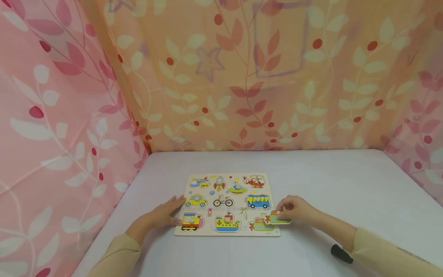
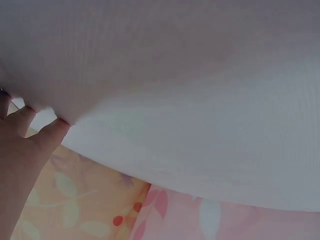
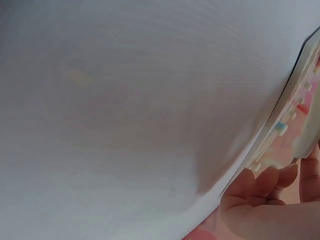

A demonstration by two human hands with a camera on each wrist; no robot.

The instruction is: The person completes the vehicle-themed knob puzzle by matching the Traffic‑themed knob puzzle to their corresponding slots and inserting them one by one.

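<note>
A wooden peg puzzle board (image 1: 211, 232) with vehicle pictures lies flat on the white table. My right hand (image 1: 298, 211) pinches a green and orange submarine piece (image 1: 283, 221) by its knob. The piece overlaps the right part of the printed submarine recess (image 1: 257, 226) at the board's lower right corner. In the right wrist view the piece's pale edge (image 3: 306, 137) stands apart from the board. My left hand (image 1: 162, 214) rests at the board's left edge with fingers extended, close to the train piece (image 1: 190, 222). In the left wrist view its fingertips (image 2: 61, 125) reach down to the white surface.
Other knobbed pieces sit in the board, among them a boat (image 1: 227, 223), a bus (image 1: 257, 201), a bicycle (image 1: 223, 201) and a helicopter (image 1: 254, 182). A black object (image 1: 342, 254) lies by the right sleeve. Patterned curtains (image 1: 221, 96) enclose the table's back and sides.
</note>
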